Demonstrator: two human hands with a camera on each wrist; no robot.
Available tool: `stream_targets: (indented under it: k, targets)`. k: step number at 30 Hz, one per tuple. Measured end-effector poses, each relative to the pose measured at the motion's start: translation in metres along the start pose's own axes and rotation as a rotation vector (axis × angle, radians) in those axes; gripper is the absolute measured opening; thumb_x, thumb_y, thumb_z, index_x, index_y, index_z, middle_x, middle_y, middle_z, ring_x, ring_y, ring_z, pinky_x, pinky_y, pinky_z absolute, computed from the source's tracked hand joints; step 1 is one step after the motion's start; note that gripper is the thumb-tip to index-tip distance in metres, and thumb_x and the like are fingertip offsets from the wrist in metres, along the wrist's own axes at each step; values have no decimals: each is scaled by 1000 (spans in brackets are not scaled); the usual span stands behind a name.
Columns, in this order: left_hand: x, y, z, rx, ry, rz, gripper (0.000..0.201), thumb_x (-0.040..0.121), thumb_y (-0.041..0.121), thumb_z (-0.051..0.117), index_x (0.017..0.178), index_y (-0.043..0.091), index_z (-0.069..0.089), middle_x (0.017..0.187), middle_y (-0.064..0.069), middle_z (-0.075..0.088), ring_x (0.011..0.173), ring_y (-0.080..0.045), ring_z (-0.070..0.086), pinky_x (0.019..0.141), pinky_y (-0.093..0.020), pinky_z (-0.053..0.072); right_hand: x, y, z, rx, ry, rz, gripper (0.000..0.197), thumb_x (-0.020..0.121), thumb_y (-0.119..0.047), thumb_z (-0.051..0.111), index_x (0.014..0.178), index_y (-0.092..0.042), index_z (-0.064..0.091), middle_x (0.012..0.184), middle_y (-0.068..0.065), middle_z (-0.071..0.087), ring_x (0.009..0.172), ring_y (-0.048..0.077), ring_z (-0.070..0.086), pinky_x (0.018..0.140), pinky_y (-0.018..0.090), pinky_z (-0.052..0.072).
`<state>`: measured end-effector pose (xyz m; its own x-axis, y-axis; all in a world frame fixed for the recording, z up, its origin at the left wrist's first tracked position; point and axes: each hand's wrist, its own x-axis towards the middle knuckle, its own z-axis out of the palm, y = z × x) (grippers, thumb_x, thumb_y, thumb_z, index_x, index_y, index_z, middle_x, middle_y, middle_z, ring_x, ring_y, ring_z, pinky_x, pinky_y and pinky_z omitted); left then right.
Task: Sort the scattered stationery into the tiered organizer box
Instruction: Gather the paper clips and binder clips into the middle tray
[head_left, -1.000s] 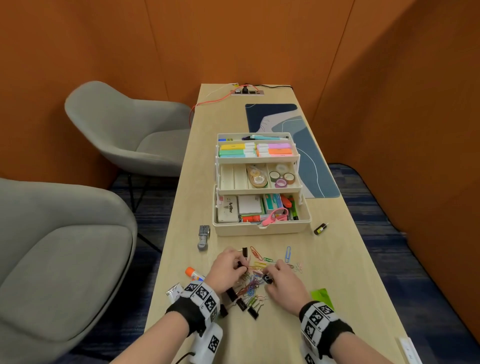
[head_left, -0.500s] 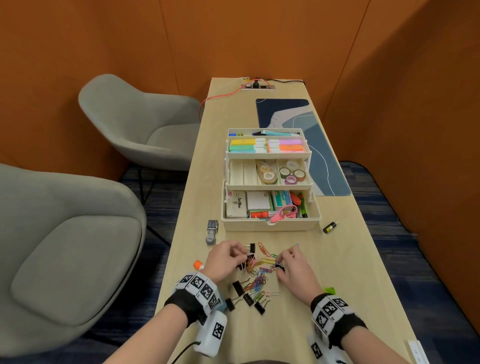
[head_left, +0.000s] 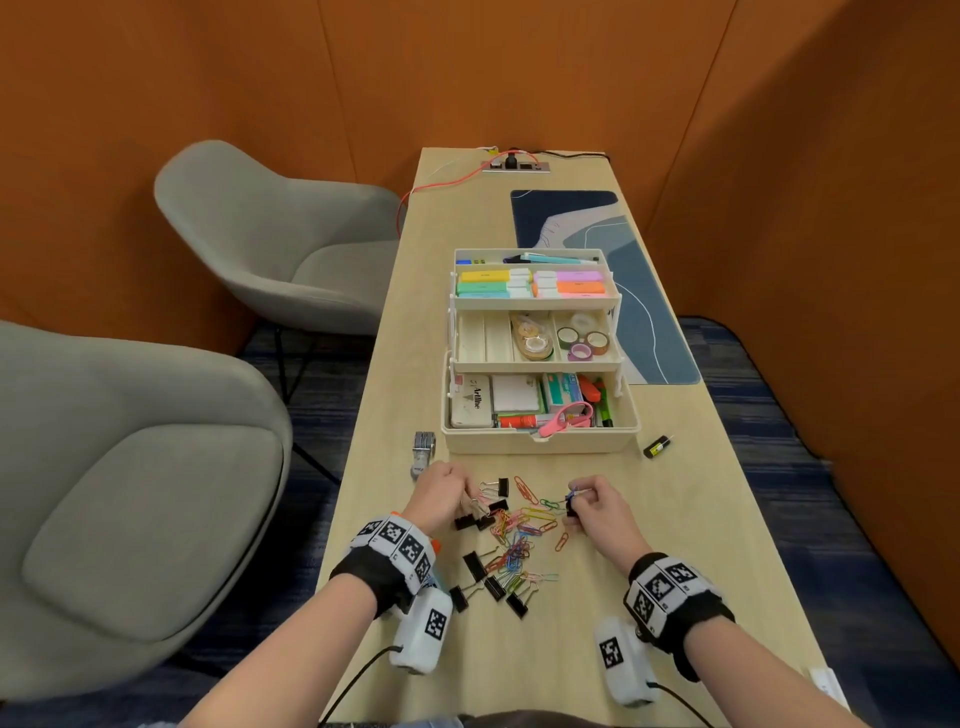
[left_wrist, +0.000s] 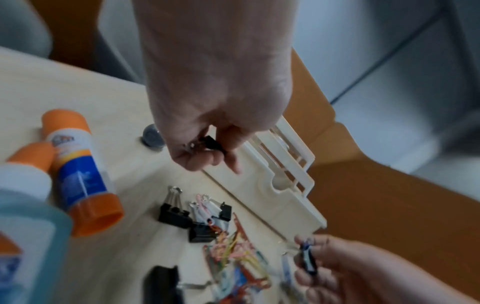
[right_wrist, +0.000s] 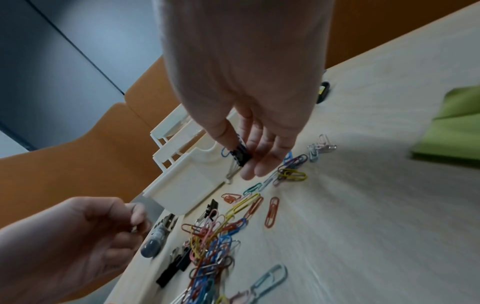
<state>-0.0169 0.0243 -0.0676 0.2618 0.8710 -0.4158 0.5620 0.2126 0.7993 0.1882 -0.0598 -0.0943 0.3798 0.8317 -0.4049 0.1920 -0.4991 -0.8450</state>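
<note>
The cream tiered organizer box (head_left: 540, 439) stands open on the table, its trays holding highlighters, tape rolls and boxes. In front of it lies a heap of coloured paper clips (head_left: 519, 540) and black binder clips (head_left: 475, 566). My left hand (head_left: 441, 493) is curled round a black binder clip (left_wrist: 211, 143) just above the heap's left edge. On the heap's right side, my right hand (head_left: 592, 506) pinches another black binder clip (right_wrist: 241, 155) between thumb and fingers.
A grey stapler (head_left: 423, 452) lies left of the box, and a small black-and-yellow item (head_left: 657, 447) right of it. Two glue sticks (left_wrist: 78, 170) lie near my left wrist; a green pad (right_wrist: 451, 127) is at the right. Two grey chairs (head_left: 130, 467) stand left of the table.
Both hands have lifted off the heap and moved toward the box, each with a binder clip in its fingers. The head view has shifted, so the table now sits further right in it.
</note>
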Motion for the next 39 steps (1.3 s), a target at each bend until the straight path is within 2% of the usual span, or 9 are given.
stream_targets:
  k: [5,10,13,23,25,28,32,36,39]
  targets:
    - [4,-8,-2,465,10,101,31,95,23,40,83,5,62,86,-7,61,75,-18,57,74,-35,51,2,4,3,-89,-51,9,27,89,1,43,110,-13,54,95,13,59,66,18,65,60,24,50]
    - [4,-18,0,817,-69,231,27,86,32,59,108,17,54,108,-3,53,95,-22,57,81,-34,50,-4,-4,0,-257,-53,-75,33,88,1,50,114,-19,54,117,5,44,100,17,53,72,14,43]
    - [4,-22,4,905,-116,273,37,83,28,65,114,15,51,111,-4,52,97,-23,57,79,-33,48,-4,-10,-1,-253,-58,-102,33,88,3,46,113,-19,52,117,7,40,92,17,54,64,13,44]
    - [3,-21,6,937,-122,355,23,91,14,51,114,10,48,110,-11,57,97,-27,58,78,-34,47,14,-38,19,-102,-79,33,32,86,1,36,71,-14,61,68,3,49,57,13,46,48,20,35]
    - [2,-22,3,905,-121,359,22,92,18,50,112,9,48,110,-12,57,96,-28,58,78,-35,48,18,-49,28,-121,-90,55,32,86,0,39,67,-12,62,70,0,50,60,13,45,57,26,39]
    - [0,-20,-3,789,-81,328,21,93,22,46,109,9,48,107,-11,57,93,-28,58,79,-38,50,24,-59,44,-236,-137,6,31,91,-3,38,91,0,68,90,5,58,85,20,53,76,28,41]
    - [-2,-17,-13,617,14,240,17,95,23,37,101,11,48,97,-8,59,82,-25,57,73,-37,47,36,-52,63,-238,-127,42,32,95,-6,34,109,-5,62,70,-3,51,57,11,44,52,22,35]
    - [-5,-15,-15,563,12,156,20,98,25,29,96,13,45,93,-6,55,78,-22,52,70,-34,36,43,-48,71,-607,-132,-56,27,98,-23,37,110,-11,58,106,7,64,96,26,59,83,33,45]
    - [-6,-18,-10,542,-23,137,25,100,29,26,93,13,44,89,-7,55,78,-25,53,71,-35,39,41,-43,74,-839,-158,-169,28,91,-35,52,112,-16,54,103,4,66,95,25,61,81,34,48]
